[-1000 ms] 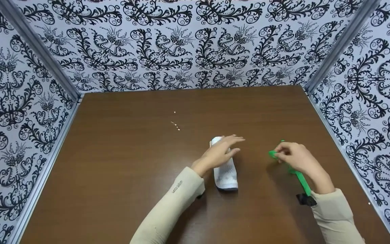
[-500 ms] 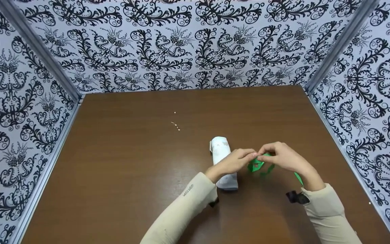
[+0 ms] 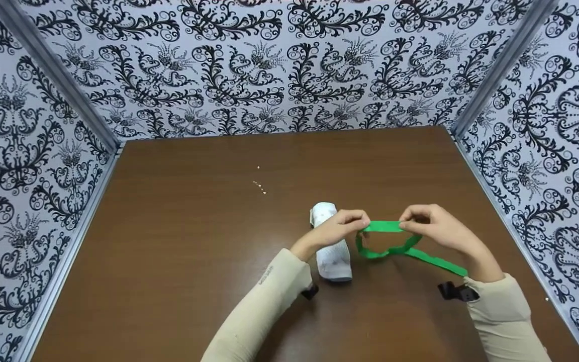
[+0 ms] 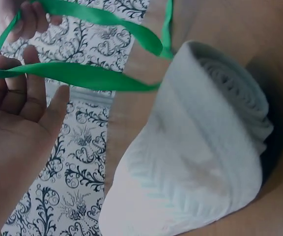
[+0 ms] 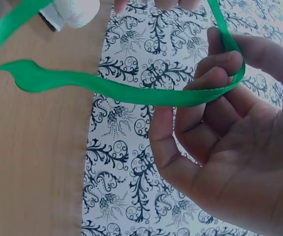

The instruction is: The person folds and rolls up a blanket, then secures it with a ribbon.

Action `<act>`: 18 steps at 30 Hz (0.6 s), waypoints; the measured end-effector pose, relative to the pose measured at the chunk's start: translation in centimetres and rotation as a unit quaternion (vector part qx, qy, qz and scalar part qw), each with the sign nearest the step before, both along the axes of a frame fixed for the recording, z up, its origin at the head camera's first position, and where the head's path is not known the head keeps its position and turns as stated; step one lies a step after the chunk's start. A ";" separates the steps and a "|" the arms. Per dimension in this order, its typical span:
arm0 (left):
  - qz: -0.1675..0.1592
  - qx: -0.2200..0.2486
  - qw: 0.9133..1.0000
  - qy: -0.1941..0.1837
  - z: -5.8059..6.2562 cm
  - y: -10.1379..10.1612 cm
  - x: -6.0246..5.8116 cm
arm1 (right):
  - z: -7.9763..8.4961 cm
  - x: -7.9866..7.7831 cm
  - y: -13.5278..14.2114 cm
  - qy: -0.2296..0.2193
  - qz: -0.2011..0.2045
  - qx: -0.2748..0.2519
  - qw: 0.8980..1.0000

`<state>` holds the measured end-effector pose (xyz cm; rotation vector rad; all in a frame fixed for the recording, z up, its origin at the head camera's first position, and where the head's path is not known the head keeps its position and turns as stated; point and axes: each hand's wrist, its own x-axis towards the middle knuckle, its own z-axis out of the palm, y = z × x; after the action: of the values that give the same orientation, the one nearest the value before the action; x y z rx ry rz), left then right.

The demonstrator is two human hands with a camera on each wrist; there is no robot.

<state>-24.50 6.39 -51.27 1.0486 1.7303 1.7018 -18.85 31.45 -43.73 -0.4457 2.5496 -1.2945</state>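
Note:
A green ribbon point(image 3: 385, 227) is stretched flat between the two hands in the head view, and the rest of it hangs in a loop below. My left hand point(image 3: 337, 229) pinches it between thumb and fingers. At the other side my right hand point(image 3: 432, 223) pinches it too, and a loose tail runs down toward the right wrist. Under and beside the left hand lies a rolled white cloth point(image 3: 333, 261). The left wrist view shows the spiral end of this rolled cloth point(image 4: 205, 147) close up. Across the fingers in the right wrist view passes the ribbon point(image 5: 146, 96).
The brown wooden table point(image 3: 179, 241) has a few tiny light crumbs point(image 3: 259, 187) left of the cloth. Patterned black-and-white walls point(image 3: 249, 70) stand at the back and both sides. A black wrist mount point(image 3: 458, 291) sits at the right cuff.
My left hand has come off the cloth and moved right to the ribbon. The right hand brought the ribbon left, then the hands drew apart, spreading it into a loop.

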 end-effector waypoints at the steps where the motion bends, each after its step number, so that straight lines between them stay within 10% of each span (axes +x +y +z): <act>1: 0.001 0.003 1.000 0.000 0.2 -0.3 -0.1 | 0.1 0.0 0.3 0.003 -0.004 -0.007 1.000; 12: 0.046 0.107 0.986 -0.123 2.2 -4.4 -1.6 | 0.7 0.1 3.4 0.041 -0.047 -0.099 0.993; 15: 0.069 0.107 0.986 -0.105 2.3 -6.0 -2.1 | 0.5 0.1 4.3 0.026 -0.052 -0.135 0.989; 18: 0.081 0.125 0.986 -0.072 -0.1 -7.9 -4.1 | 0.2 0.2 5.1 -0.011 -0.058 -0.203 0.977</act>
<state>-28.63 -1.48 -51.38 0.8818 1.5763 2.0849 -18.69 36.58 -43.54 -0.3564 2.3187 -1.8616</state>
